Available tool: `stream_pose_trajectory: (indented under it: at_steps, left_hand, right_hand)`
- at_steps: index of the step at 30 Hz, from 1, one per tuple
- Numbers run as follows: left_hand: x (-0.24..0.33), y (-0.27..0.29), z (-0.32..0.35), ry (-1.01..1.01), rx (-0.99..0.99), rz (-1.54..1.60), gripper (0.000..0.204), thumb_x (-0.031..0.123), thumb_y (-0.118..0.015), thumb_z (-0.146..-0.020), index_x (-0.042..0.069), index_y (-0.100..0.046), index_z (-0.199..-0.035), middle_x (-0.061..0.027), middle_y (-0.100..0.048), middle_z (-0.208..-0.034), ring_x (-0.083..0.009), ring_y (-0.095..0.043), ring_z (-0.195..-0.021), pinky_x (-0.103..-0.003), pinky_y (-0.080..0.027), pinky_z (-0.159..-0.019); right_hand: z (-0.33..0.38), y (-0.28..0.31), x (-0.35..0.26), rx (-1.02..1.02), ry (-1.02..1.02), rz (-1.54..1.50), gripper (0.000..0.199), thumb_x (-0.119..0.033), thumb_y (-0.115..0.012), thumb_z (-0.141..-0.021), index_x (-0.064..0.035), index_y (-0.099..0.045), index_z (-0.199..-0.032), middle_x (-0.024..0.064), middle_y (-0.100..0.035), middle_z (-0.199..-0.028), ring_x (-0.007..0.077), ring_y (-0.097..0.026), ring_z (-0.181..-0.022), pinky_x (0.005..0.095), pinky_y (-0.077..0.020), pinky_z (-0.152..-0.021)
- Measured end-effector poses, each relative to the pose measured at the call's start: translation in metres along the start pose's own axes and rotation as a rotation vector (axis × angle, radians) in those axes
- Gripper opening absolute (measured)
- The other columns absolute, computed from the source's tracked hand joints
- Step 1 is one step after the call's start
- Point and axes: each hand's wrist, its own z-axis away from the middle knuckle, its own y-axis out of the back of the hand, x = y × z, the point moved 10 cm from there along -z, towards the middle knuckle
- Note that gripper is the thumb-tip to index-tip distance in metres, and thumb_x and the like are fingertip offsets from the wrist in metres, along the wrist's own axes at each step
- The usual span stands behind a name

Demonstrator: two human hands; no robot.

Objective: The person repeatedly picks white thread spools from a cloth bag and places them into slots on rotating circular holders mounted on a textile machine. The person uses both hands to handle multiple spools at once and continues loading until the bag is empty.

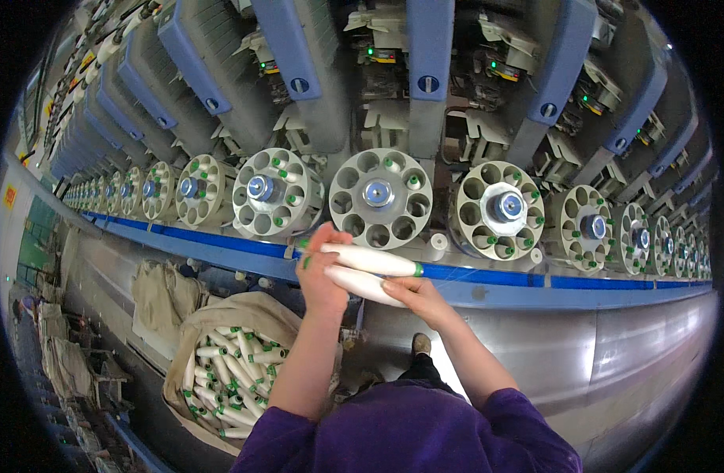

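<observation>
Two white yarn bobbins with green tube ends lie side by side in front of me: an upper bobbin (370, 258) and a lower bobbin (362, 285). My left hand (319, 276) is wrapped round their left ends, and more green tips poke out by its fingers. At the right end of the lower bobbin, my right hand (417, 298) pinches with thumb and fingers. Just beyond my hands stands a round magazine (378, 214) with a ring of holes and a blue hub. A couple of its far holes hold green-tipped bobbins; several others look hollow.
Similar magazines, such as this right one (479, 211) and this left one (259, 217), line a long machine with blue-edged columns (429, 47). A blue rail (488, 277) runs before them. Lower left, a cloth sack (190, 335) holds many bobbins. Metal flooring (551, 355) stretches right.
</observation>
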Motion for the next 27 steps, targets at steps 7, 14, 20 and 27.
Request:
stream_pose_trajectory:
  at_steps: [7, 14, 20, 27]
  left_hand:
    - [-0.032, 0.006, -0.010, 0.046, -0.006, 0.023, 0.041, 0.003, -0.046, -0.071, -0.005, -0.052, -0.112, -0.0153, -0.052, -0.106, -0.0296, -0.049, -0.112, -0.045, -0.039, -0.101]
    - [-0.017, 0.013, -0.029, 0.001, 0.096, 0.231, 0.045, 0.001, -0.044, -0.073, 0.002, -0.048, -0.118, -0.0116, -0.051, -0.102, -0.0289, -0.048, -0.108, -0.055, -0.039, -0.100]
    - [-0.021, -0.018, -0.031, -0.030, 0.080, 0.215, 0.045, 0.001, -0.043, -0.074, 0.001, -0.047, -0.118, -0.0111, -0.051, -0.103, -0.0268, -0.051, -0.103, -0.054, -0.040, -0.099]
    - [-0.027, -0.050, -0.027, -0.075, -0.023, 0.116, 0.045, 0.003, -0.045, -0.071, -0.004, -0.052, -0.114, -0.0124, -0.054, -0.104, -0.0285, -0.052, -0.103, -0.046, -0.040, -0.099]
  right_hand:
    - [-0.021, 0.018, 0.013, 0.040, 0.043, -0.739, 0.024, -0.025, -0.048, -0.093, -0.0104, -0.050, -0.074, -0.0014, -0.050, -0.062, 0.0116, -0.050, -0.060, 0.0277, -0.0464, -0.069]
    - [0.051, 0.297, 0.042, 0.437, 0.283, -1.242, 0.030, -0.027, -0.045, -0.094, -0.0180, -0.038, -0.067, -0.0072, -0.026, -0.054, 0.0056, -0.025, -0.043, 0.0205, -0.0202, -0.037]
    - [0.056, 0.303, -0.020, 0.787, 0.299, -0.448, 0.034, -0.039, -0.063, -0.080, -0.0098, -0.057, -0.096, -0.0048, -0.051, -0.072, 0.0037, -0.042, -0.058, 0.0207, -0.0305, -0.046]
    - [-0.026, 0.073, -0.009, -0.283, -0.239, -0.765, 0.046, -0.030, -0.062, -0.081, -0.0059, -0.051, -0.119, 0.0059, -0.057, -0.117, 0.0206, -0.053, -0.107, 0.0425, -0.0412, -0.091]
